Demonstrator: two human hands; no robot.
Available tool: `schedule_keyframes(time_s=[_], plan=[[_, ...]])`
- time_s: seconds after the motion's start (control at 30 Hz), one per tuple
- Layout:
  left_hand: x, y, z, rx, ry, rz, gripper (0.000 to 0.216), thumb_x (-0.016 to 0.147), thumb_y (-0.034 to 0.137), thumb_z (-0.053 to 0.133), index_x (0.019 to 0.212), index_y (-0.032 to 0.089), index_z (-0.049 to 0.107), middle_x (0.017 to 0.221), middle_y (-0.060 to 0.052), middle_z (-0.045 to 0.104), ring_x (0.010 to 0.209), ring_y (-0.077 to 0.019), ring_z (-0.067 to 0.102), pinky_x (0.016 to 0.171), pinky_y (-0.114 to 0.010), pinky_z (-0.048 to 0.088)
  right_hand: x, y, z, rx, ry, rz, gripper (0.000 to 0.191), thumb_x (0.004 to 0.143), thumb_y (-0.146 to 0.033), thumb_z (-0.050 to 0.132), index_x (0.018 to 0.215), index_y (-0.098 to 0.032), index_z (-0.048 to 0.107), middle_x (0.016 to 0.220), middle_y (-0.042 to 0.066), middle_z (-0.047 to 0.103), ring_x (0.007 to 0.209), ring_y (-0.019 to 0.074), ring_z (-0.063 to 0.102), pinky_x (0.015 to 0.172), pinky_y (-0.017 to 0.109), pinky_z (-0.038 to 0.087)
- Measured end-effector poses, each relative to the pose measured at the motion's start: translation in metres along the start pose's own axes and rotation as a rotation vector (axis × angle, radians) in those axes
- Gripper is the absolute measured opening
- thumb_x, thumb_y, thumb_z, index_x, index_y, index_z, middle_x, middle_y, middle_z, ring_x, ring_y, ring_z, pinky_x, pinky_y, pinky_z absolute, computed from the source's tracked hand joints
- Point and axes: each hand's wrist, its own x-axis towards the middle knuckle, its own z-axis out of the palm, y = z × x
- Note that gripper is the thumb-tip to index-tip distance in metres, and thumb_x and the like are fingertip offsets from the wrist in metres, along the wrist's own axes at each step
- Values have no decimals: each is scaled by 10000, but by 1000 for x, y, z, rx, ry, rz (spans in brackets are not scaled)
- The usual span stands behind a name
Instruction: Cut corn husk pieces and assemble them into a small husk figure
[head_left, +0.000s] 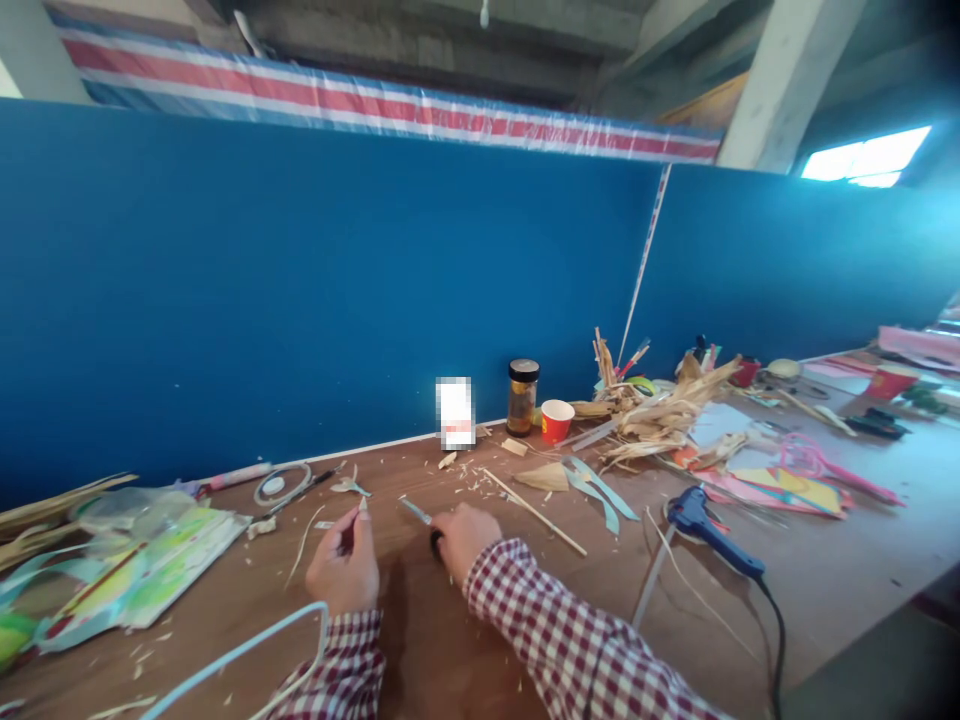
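Observation:
My left hand (343, 562) is closed in a pinch, its thumb and forefinger upright around a small pale piece (364, 505) that looks like wood or husk. To its right, my right hand (466, 537) is wrapped round a knife (415, 511) with a thin silvery blade and a dark grip. The blade points up and left, toward the left hand but apart from it. Most of the knife's handle is hidden in my fingers. Pale shavings (472, 475) and a thin wooden stick (536, 512) lie beyond the right hand.
A blue glue gun (712, 535) with a black cord lies right. A red paper cup (556, 422) and a dark-lidded jar (523, 398) stand by the blue partition (337, 280). Dried husks (667, 410) are heaped beside them. Left lies a green-patterned sheet (176, 570); a pale blue loop (240, 650) crosses the front.

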Motion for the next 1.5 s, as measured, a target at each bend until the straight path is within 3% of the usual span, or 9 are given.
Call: schedule_keyframes(time_s=[0.1,0.23,0.4,0.53,0.67,0.87,1.07,1.23,1.5], plan=[[-5,1,0,-2,-19,34,354,651,425,562,857,161,676,715,-57,674,641,-181,597,675,-305,472,-6,-10,7,3,-30,-90,247,775,-305,485,969,-295,638,867,77,602,775,205,585,621,288,442],[-11,2,2,-6,-67,66,368,655,436,558,858,151,674,748,-73,680,670,-190,607,696,-312,471,2,18,-4,40,22,62,229,777,-290,489,944,-274,644,883,76,602,784,203,582,652,304,440],[-22,-2,11,-119,-317,31,339,616,430,611,798,153,684,756,-70,693,702,-197,619,695,-296,476,3,46,-19,91,121,41,238,832,-286,420,942,-232,624,977,68,571,841,170,561,725,278,424],[-40,-3,19,-292,-611,-31,332,621,409,631,804,137,681,775,-72,692,711,-195,616,676,-288,481,-7,36,0,476,344,-172,244,836,-288,424,1027,-214,556,914,33,582,786,118,548,733,230,428],[-51,-5,22,-349,-830,-44,318,665,377,608,867,142,679,761,-72,687,686,-190,612,623,-277,486,-8,31,28,908,338,-150,281,775,-318,511,1011,-167,534,881,43,588,706,115,561,654,228,462],[-50,-11,25,-251,-821,3,303,685,370,591,863,143,683,676,-55,673,590,-165,586,559,-256,470,-5,37,35,1164,187,-105,220,725,-324,564,852,-147,589,715,17,602,630,121,552,595,230,453],[-50,-7,23,-206,-862,-56,346,673,409,591,882,144,669,807,-71,681,712,-195,602,594,-267,488,-5,39,35,1172,224,-94,190,749,-331,536,752,-156,609,622,-8,565,556,99,493,529,206,410],[-51,-8,24,-260,-898,-138,440,717,477,515,962,139,651,738,-45,665,693,-179,586,603,-263,488,-4,41,35,1277,196,-37,205,747,-347,530,762,-147,576,564,-23,511,489,91,461,424,186,361],[-51,-7,24,-237,-963,-64,383,720,423,541,934,129,662,698,-40,661,614,-148,555,552,-224,436,-2,40,36,1282,205,-49,218,754,-354,521,769,-142,570,559,-24,502,464,81,445,397,179,339]])
